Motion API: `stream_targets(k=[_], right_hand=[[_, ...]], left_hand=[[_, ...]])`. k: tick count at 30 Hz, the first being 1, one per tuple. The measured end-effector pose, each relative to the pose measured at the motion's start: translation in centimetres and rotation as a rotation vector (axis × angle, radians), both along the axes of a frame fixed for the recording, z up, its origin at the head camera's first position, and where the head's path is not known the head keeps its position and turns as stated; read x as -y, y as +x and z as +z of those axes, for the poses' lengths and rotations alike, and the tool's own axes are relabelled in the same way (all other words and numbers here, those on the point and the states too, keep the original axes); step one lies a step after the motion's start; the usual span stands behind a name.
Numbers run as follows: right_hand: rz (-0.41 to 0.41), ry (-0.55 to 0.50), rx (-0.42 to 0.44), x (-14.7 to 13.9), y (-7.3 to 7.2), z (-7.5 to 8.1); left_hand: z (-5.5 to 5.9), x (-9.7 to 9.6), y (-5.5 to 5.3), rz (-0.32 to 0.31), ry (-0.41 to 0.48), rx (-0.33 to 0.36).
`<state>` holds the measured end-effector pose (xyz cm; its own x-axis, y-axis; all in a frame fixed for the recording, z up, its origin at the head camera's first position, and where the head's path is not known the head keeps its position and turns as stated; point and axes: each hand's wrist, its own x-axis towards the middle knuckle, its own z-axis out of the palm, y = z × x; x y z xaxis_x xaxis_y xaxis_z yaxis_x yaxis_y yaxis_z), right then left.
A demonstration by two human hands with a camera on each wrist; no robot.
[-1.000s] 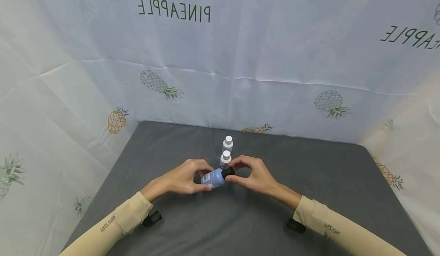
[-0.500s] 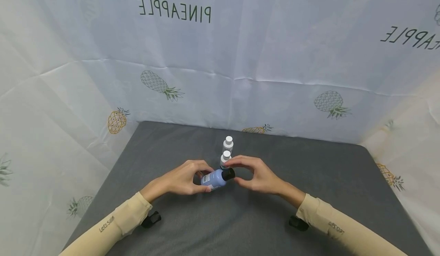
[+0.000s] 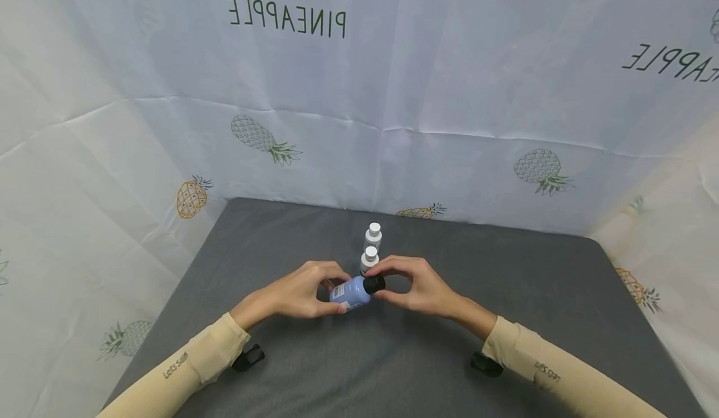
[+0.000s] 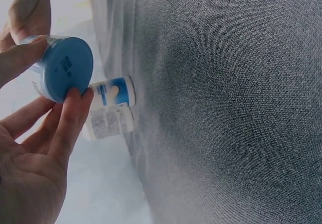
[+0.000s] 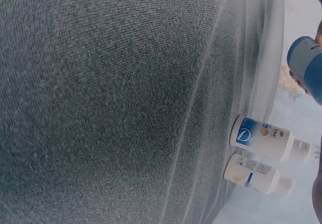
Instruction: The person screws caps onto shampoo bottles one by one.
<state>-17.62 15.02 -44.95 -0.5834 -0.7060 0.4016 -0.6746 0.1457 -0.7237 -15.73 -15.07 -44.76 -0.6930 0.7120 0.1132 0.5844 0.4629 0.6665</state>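
Observation:
My left hand point(image 3: 309, 290) grips a blue bottle point(image 3: 349, 293) round its body, thumb on the near side. The bottle is tilted, held off the table, its black cap point(image 3: 374, 284) pointing right. My right hand point(image 3: 418, 287) has thumb and fingertips at that cap, seemingly pinching it from both sides. In the left wrist view the bottle's round base point(image 4: 70, 68) faces the camera. Just behind the blue bottle stand two upright white bottles, a nearer one point(image 3: 369, 261) and a farther one point(image 3: 373, 237). The right wrist view shows little of the right hand.
A dark grey cloth covers the table point(image 3: 449, 355). Beyond its back edge hangs a pale curtain point(image 3: 438, 81) printed with pineapples, which also runs along both sides. The two white bottles stand close together, near the right fingertips.
The right fingers come off the cap half a second ago, then close back on it. The left hand and the blue bottle stay nearly still.

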Motion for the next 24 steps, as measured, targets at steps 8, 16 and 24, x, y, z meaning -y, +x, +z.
stream_targets(k=[8, 16, 24], right_hand=[[-0.090, 0.003, 0.037, 0.29, 0.38, -0.38], [-0.165, 0.002, 0.038, 0.63, 0.50, -0.59], [-0.239, 0.018, 0.021, 0.83, 0.67, -0.50]], left_hand=[[0.12, 0.06, 0.10, 0.001, 0.000, -0.005], [0.03, -0.01, 0.10, 0.004, 0.002, -0.007], [0.14, -0.09, 0.02, 0.003, -0.008, -0.006]])
